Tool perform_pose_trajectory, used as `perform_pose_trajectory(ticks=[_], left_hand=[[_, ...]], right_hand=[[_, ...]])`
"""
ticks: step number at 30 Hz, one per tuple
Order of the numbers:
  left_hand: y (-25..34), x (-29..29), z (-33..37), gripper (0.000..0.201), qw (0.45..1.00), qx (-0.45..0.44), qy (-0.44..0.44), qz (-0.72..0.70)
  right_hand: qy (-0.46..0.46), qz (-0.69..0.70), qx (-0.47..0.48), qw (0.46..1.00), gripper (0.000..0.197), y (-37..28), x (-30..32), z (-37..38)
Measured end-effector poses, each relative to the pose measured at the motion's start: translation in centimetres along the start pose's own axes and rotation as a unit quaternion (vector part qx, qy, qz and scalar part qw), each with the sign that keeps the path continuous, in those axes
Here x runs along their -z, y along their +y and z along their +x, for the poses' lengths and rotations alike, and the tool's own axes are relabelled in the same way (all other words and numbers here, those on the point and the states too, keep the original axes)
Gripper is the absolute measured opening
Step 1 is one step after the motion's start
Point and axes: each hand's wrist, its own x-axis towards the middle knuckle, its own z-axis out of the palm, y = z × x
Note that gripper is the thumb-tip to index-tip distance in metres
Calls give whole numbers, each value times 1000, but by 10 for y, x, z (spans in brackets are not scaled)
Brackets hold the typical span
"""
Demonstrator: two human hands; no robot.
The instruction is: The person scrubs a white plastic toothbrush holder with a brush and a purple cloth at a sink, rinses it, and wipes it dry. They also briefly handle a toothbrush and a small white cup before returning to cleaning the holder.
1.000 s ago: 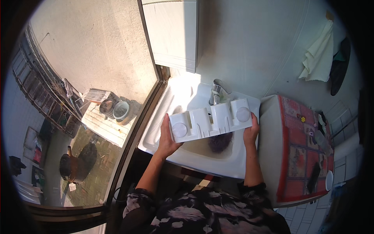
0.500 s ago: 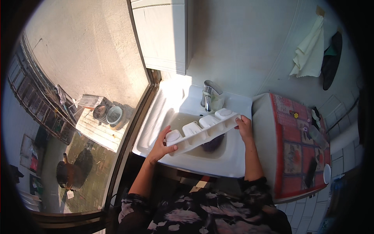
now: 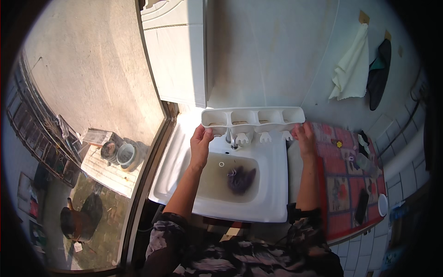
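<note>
The left hand (image 3: 201,142) is clamped on the left end of a white four-compartment holder (image 3: 254,122), thumb against its front and fingers around the corner. The holder spans the space between the two hands, nearly level, its open compartments facing the wearer and showing brownish marks inside, and three pronged white hooks stick out below its front edge. The right hand (image 3: 304,140) is closed on the holder's right end, beside the last hook. The holder is raised over the back of the white sink (image 3: 273,203), partly covering the faucet (image 3: 234,142). In the basin's cloudy water, left to right, are a small pale ring (image 3: 221,164) and a dark purple bundle (image 3: 242,181), soft in outline. Around this, at far left beyond the glass, a brown pot (image 3: 73,225) with an upright handle sits on paving, and a pale bowl (image 3: 126,156) stands among other vessels on a sunlit slatted surface (image 3: 107,177). A dark window frame (image 3: 152,143) runs beside the sink; a white cabinet (image 3: 177,60) hangs above. To the right, a red patterned cover (image 3: 333,184) carries a dark oblong object (image 3: 362,206), and a white cloth (image 3: 350,69) and a dark item (image 3: 378,78) hang on the wall.
</note>
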Motion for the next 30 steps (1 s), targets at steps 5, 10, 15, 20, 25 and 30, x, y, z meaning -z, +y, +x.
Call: perform_pose_trajectory(ticks=[5, 10, 15, 20, 25, 30], left_hand=[[-23, -46, 68, 51, 998, 5, -8, 64], [-55, -60, 128, 46, 992, -47, 21, 112], [-85, -48, 163, 55, 982, -51, 42, 174], [-99, -44, 168, 58, 982, -28, 45, 179], [-96, -45, 174, 60, 980, -51, 34, 189], [-100, -43, 182, 60, 966, -65, 36, 247]], right_hand=[[27, -90, -12, 996, 41, 11, 6, 49], [85, -44, 2, 995, 42, 76, -8, 91], [134, -126, 50, 982, 41, 130, -20, 116], [154, -118, 13, 981, 38, 143, -26, 115], [151, -126, 42, 980, 36, 143, -33, 118], [160, -141, 39, 976, 38, 133, -38, 115]])
